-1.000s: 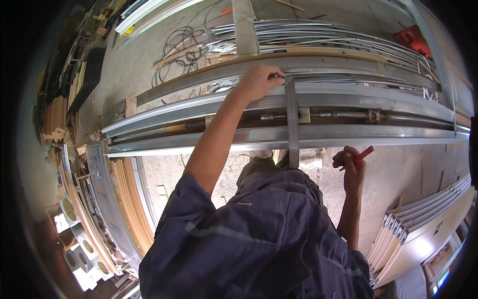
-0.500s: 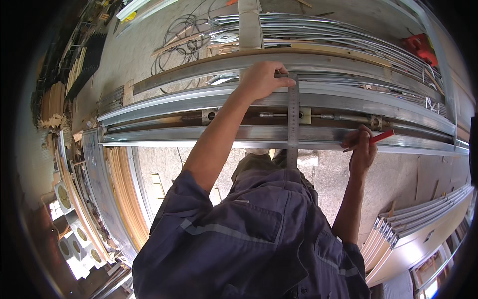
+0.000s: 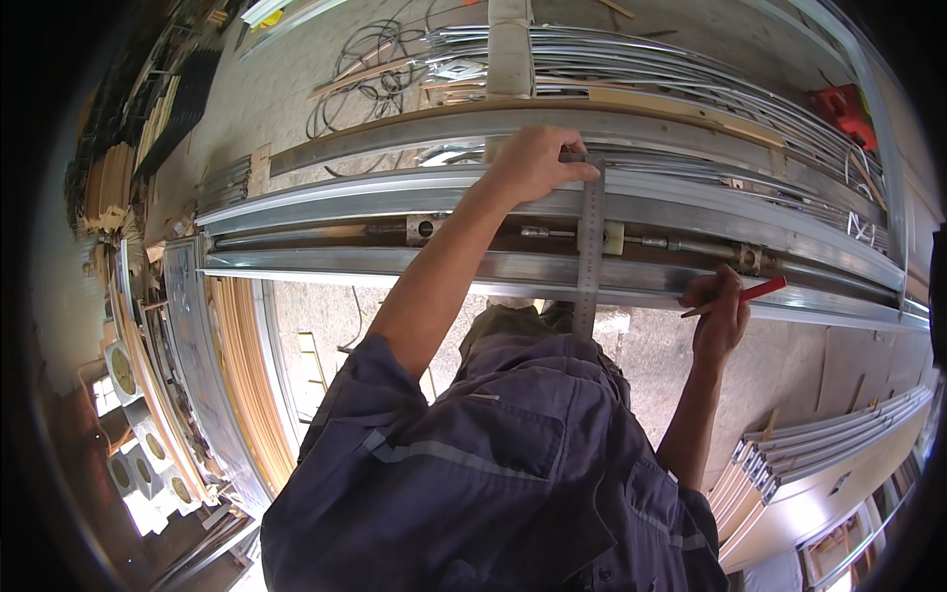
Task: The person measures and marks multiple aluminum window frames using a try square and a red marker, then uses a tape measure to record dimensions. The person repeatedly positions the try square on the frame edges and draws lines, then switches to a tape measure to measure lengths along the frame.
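Note:
My left hand [image 3: 533, 163] grips the far end of a long steel ruler [image 3: 589, 252] laid across a set of long grey metal channels [image 3: 326, 202] that run left to right in front of me. The ruler crosses the channels at right angles, its near end hanging past the front edge. My right hand [image 3: 718, 314] holds a red pencil [image 3: 750, 293], its tip by the front edge of the nearest channel, to the right of the ruler. Between the channels lies a rod with small fittings [image 3: 631, 239]. My blue work shirt fills the lower middle.
A bundle of thin metal strips [image 3: 641, 59] and coiled cables [image 3: 360, 59] lie on the concrete floor beyond the channels. A red tool [image 3: 843, 104] sits at the far right. Stacked profiles [image 3: 819, 444] lie at the lower right, wooden strips [image 3: 247, 365] and boards at the left.
My right hand with the red pencil has risen from beside my body to the front edge of the nearest channel. The left hand has stayed on the ruler.

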{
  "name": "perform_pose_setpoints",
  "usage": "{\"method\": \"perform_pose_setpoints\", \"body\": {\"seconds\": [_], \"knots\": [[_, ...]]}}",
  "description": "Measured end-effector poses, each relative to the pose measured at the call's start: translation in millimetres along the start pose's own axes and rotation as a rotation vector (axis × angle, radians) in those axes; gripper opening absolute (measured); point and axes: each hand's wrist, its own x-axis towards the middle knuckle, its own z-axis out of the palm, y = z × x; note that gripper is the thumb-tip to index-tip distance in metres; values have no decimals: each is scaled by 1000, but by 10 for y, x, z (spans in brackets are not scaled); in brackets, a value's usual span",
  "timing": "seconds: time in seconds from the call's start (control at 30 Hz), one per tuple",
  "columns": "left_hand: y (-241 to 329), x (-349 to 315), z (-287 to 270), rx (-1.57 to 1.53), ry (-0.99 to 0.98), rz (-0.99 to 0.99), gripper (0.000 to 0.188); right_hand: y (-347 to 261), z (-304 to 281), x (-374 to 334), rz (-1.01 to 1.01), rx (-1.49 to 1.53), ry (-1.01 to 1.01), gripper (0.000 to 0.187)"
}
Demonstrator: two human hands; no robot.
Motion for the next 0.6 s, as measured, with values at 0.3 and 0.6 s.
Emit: {"method": "perform_pose_setpoints", "body": {"seconds": [0.3, 0.6], "knots": [[-79, -27, 51, 28, 42, 72, 42, -52, 52, 203, 20, 13, -207, 53], [49, -63, 2, 57, 31, 4, 42, -316, 888, 481, -143, -392, -174, 28]]}}
